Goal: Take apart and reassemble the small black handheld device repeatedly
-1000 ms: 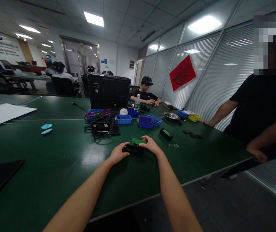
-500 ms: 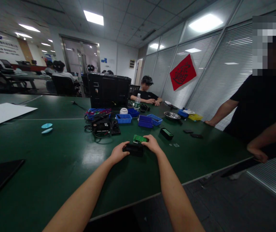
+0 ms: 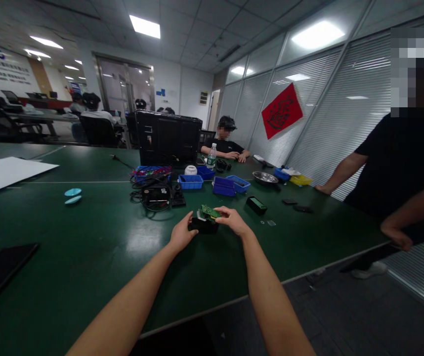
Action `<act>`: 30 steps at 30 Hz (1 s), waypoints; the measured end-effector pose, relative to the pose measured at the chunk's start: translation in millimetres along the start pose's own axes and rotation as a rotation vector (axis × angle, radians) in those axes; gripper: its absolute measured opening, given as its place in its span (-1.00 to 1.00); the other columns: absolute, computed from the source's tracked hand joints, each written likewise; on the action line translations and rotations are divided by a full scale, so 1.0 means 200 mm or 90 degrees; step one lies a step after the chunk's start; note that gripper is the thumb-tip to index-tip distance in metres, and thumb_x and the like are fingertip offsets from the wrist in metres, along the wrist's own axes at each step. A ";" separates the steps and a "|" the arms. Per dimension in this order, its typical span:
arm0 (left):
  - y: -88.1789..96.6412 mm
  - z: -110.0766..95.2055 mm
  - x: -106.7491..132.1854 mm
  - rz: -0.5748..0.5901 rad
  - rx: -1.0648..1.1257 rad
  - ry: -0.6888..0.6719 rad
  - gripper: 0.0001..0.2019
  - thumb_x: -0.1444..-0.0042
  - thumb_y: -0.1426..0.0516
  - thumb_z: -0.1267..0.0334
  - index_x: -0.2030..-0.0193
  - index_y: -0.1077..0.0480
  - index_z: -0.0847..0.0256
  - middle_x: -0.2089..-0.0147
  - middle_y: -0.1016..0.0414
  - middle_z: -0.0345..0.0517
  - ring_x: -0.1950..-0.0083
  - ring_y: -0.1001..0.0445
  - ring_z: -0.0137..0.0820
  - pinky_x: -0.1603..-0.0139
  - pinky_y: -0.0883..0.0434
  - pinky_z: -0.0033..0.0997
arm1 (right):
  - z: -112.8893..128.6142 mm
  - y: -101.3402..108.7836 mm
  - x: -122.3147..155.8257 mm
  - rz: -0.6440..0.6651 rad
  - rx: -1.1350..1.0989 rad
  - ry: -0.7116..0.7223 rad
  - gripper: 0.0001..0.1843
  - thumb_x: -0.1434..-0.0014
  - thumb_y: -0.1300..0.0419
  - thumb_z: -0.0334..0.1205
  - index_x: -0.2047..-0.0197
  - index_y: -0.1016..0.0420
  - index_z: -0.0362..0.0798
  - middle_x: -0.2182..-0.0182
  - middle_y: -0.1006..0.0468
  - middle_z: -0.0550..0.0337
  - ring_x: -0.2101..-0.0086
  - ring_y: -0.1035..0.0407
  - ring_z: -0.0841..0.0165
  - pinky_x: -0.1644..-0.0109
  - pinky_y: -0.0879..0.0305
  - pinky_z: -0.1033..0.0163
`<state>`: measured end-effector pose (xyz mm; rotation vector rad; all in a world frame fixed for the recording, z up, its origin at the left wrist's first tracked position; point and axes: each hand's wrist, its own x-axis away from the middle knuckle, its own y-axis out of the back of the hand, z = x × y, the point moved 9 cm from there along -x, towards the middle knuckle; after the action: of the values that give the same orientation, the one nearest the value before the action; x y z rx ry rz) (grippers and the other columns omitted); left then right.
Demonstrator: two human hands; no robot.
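My left hand grips the left end of a black plastic housing on the green table. Between the fingers of my right hand is a green circuit board, tilted over the housing's open top. A pale strip shows at the board's left edge; whether the board touches the housing inside I cannot tell. To the right lies a second black housing with a green board in it. Near that one are a small clear piece and a tiny ring.
Blue bins, tangled cables with a black device, and a metal bowl stand beyond my hands. Behind them are a large black monitor and a bottle. One person stands at the right edge; another sits across the table.
The circuit board has moved left and tilted over the black housing, carried by my right hand. The housing has turned slightly in my left hand.
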<state>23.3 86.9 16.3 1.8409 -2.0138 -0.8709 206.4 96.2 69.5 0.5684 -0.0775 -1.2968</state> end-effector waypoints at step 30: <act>0.02 -0.03 0.02 0.009 0.055 -0.002 -0.23 0.14 -0.19 0.37 -0.24 0.03 0.09 -0.05 -0.37 -0.13 -0.04 -0.36 -0.36 -0.06 -0.24 -0.39 | -0.03 -0.14 0.00 0.111 0.178 -0.064 -0.56 0.05 -0.21 -0.07 0.09 -0.44 -0.09 0.26 -0.47 0.14 0.29 -0.31 0.33 0.19 -0.21 0.22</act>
<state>23.2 82.7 22.1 1.8693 -2.0932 -0.7952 184.8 93.5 52.4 0.7179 -0.3877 -1.1505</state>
